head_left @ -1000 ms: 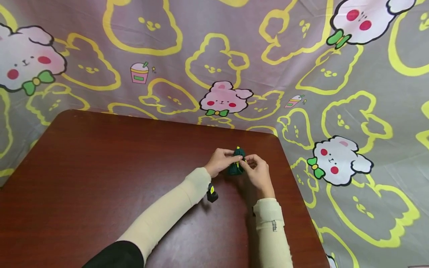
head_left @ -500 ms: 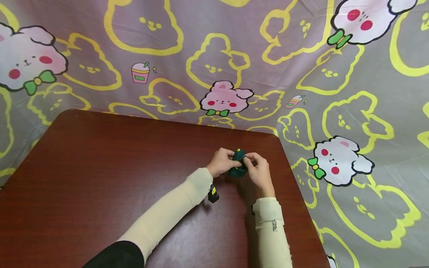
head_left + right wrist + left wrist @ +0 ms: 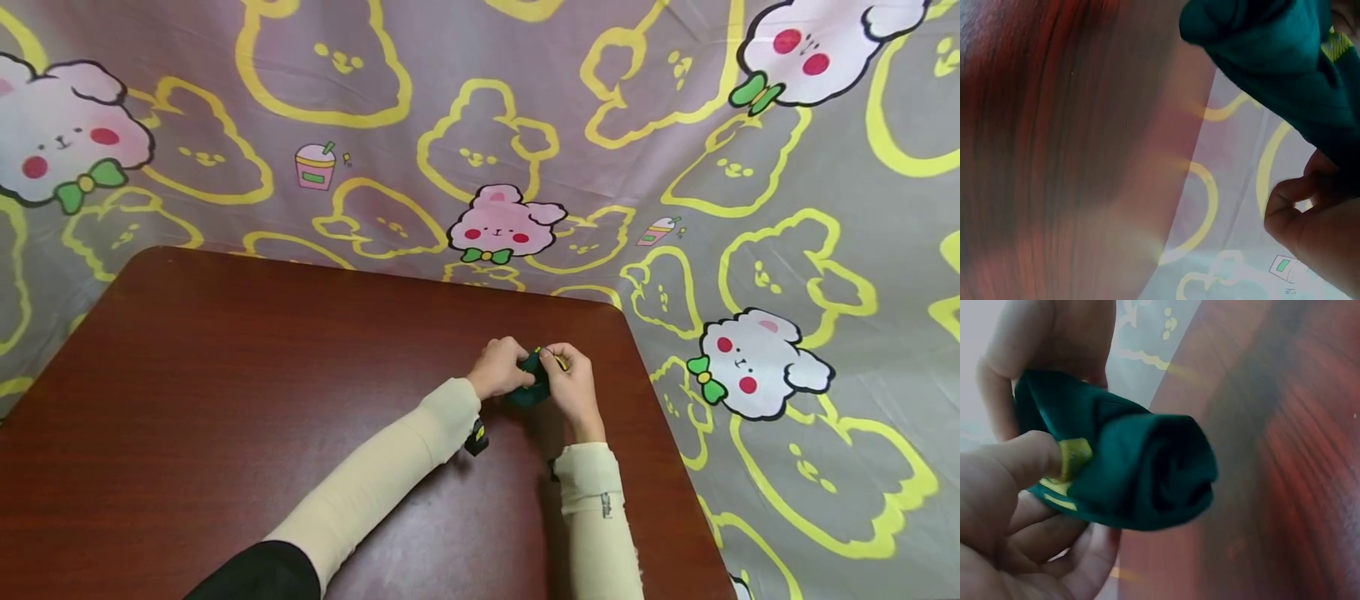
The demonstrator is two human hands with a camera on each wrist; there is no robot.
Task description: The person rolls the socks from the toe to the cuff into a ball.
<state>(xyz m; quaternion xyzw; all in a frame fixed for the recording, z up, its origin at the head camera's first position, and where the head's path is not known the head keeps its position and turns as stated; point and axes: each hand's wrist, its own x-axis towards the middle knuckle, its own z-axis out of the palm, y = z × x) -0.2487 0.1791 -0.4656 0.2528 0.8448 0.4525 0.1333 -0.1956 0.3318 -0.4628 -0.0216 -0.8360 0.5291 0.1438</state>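
Observation:
A rolled dark green cloth piece with yellow patches (image 3: 528,393) is held between both hands near the table's right side. In the left wrist view, the green cloth (image 3: 1141,462) has one end coiled in folds, and a yellow knit patch (image 3: 1075,457) lies at the thumb's tip. The left hand (image 3: 498,368) grips it from the left, thumb on top and fingers beneath. From the right, the right hand (image 3: 573,379) pinches its far end between thumb and fingers. The right wrist view shows the right hand (image 3: 1313,212) at the cloth's narrow end.
A brown wooden table (image 3: 285,350) lies beneath both arms. A cartoon-printed cloth curtain (image 3: 390,100) rises behind its far edge and along its right side. A small black device (image 3: 477,437) with a yellow mark sits under the left wrist.
The green cloth has gone from a taller upright shape to a lower, more folded bundle. The right hand has shifted slightly left, and the left hand slightly right and down.

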